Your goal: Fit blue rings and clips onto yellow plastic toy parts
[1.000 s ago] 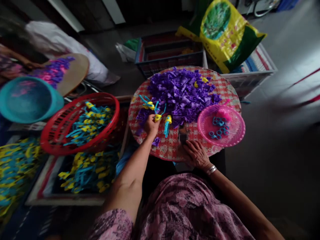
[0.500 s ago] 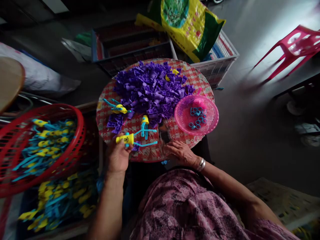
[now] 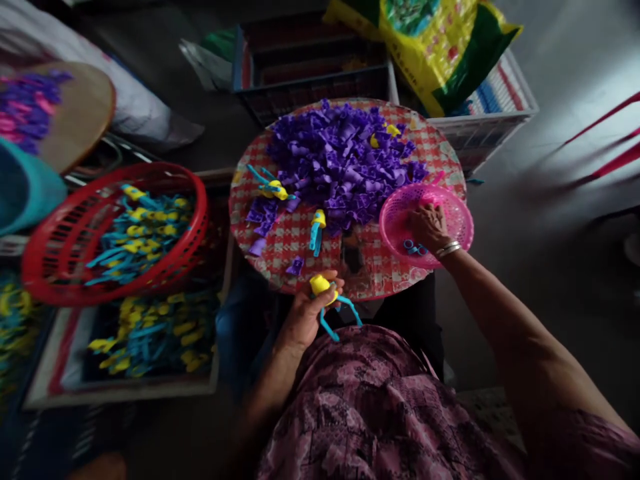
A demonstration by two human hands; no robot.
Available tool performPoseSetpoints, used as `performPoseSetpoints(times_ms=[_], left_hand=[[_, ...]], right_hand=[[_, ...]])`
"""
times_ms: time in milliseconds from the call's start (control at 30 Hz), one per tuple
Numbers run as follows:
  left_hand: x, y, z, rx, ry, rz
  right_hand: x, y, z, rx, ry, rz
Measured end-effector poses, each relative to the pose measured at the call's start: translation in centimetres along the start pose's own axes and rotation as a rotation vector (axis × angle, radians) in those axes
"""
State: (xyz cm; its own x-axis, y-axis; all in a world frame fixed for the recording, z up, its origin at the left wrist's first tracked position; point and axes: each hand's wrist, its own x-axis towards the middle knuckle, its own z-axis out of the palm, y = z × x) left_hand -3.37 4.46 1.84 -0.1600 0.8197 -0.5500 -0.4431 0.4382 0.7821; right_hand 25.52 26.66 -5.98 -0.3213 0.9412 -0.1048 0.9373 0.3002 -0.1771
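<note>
My left hand (image 3: 307, 317) sits at the near edge of a round tray covered in red-and-white checked cloth (image 3: 295, 250), gripping a plastic piece with a yellow cap and blue strips (image 3: 323, 292). My right hand (image 3: 430, 227) rests inside a pink mesh basket (image 3: 453, 220) on the tray, with small blue plastic rings (image 3: 414, 248) beside its fingers. Its fingertips are hidden. A heap of purple plastic pieces (image 3: 340, 160) covers the tray's far half. Two more yellow-and-blue pieces (image 3: 317, 230) lie nearby.
To the left stands a red basket (image 3: 203, 207) of yellow-and-blue pieces, with a crate of more (image 3: 150, 340) below it. Behind the tray are a dark crate (image 3: 310, 73), a white crate (image 3: 493, 127) and a yellow sack (image 3: 440, 47). A teal basin (image 3: 27, 190) sits far left.
My right hand has moved from the tray's near edge into the pink basket. My left hand has moved closer to my body, still holding a yellow-and-blue piece. The view has shifted slightly.
</note>
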Motion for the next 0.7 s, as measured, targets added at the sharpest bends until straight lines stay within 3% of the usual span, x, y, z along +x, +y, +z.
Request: performPoseSetpoints(times_ms=[133, 267, 400, 500, 567, 700], left_hand=[[-0.8, 0.3, -0.2, 0.202, -0.104, 0.176], [-1.5, 0.4, 0.0, 0.374, -0.172, 0.339], [-2.0, 0.5, 0.3, 0.416, -0.225, 0.284], [-1.9, 0.4, 0.2, 0.460, -0.200, 0.270], [-1.7, 0.3, 0.1, 0.530, -0.170, 0.296], [-1.1, 0.2, 0.1, 0.617, -0.157, 0.298]], right_hand=[[-0.2, 0.7, 1.1, -0.005, 0.043, -0.046], [-0.6, 1.5, 1.0, 0.049, 0.118, 0.028], [-1.3, 1.0, -1.1, 0.110, 0.170, 0.059], [-3.0, -1.6, -3.2, 0.253, 0.303, 0.052], [-5.1, -4.6, -4.1, 0.549, 0.371, -0.016], [-10.1, -11.6, -4.3, 1.273, 0.143, -0.186]])
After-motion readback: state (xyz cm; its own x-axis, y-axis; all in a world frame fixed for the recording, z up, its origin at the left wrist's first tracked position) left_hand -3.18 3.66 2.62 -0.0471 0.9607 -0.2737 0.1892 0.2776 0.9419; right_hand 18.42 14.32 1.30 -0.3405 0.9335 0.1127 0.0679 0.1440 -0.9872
